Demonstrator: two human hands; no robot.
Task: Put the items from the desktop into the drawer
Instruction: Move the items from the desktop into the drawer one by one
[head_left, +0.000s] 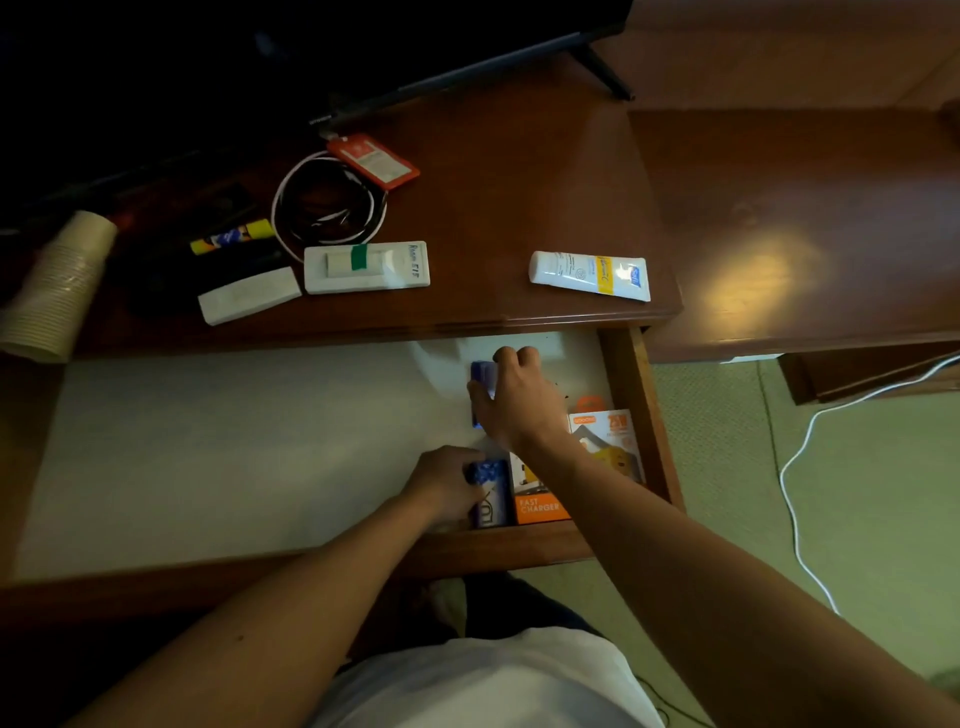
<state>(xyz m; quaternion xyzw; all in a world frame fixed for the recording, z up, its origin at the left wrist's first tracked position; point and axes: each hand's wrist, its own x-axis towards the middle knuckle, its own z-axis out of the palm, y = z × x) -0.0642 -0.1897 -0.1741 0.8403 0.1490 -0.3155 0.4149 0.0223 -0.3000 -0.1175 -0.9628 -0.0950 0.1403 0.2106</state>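
dim, warm light; glare patch on the side table (753, 270); top-left corner black; wide-angle bending at edges

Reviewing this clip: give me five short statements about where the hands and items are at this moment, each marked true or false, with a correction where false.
1. The drawer is open, with both hands inside it. True.
2. The white tube already lies in the drawer. False: it lies on the desktop, near the right front edge.
3. The left hand is on a blue LUX box at the drawer's front. True.
4. The right hand is lifting the red card holder. False: that hand is in the drawer on a blue item; the holder lies on the desktop by the coiled cable.
5. An orange charger box sits in the drawer's right part. True.
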